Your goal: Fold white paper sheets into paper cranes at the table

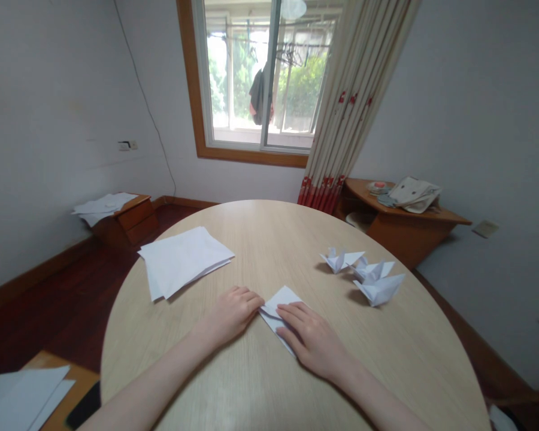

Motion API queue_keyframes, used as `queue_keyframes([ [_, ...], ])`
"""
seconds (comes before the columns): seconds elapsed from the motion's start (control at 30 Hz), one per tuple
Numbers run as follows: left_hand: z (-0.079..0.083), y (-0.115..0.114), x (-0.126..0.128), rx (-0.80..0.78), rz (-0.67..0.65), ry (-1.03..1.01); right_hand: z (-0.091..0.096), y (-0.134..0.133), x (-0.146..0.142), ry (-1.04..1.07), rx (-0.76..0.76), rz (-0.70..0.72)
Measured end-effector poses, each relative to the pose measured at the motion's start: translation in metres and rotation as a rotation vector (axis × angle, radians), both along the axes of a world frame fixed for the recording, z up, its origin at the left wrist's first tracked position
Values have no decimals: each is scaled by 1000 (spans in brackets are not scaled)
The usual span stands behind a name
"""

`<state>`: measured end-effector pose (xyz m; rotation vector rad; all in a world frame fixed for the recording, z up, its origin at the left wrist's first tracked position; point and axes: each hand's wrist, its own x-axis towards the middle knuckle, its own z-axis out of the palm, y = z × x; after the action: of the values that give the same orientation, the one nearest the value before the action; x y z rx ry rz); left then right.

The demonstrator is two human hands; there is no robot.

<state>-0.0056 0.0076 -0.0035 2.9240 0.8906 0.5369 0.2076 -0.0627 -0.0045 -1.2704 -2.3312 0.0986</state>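
Observation:
A small white sheet of folded paper [285, 295] lies on the round table in front of me, one corner pointing away. My left hand [238, 308] is closed at its left corner, fingertips pinched on the edge; the thumb is mostly hidden. Across the right part of the paper rests my right hand [313, 338], fingers stretched out over a raised flap and thumb spread apart below them. This hand covers the paper's right side. Folded paper cranes [378, 290] stand to the right, apart from my hands.
A stack of white paper sheets [186, 260] lies on the left of the wooden table [260, 224]. More sheets [24, 395] sit on a lower surface at bottom left. A corner desk [395, 230] with a white bag [415, 194] stands beyond the table at right, near a curtain.

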Motion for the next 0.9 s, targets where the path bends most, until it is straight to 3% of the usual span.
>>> queue_keyframes([
  [0.33,2,-2,-2,93,-54,-126,-11,-3,-3,32,47,-96],
  [0.7,5,-8,1,141,-76,-335,-2,-2,-2,14,120,-25],
  [0.9,11,-14,2,-51,6,-535,-3,2,2,27,137,-28],
])
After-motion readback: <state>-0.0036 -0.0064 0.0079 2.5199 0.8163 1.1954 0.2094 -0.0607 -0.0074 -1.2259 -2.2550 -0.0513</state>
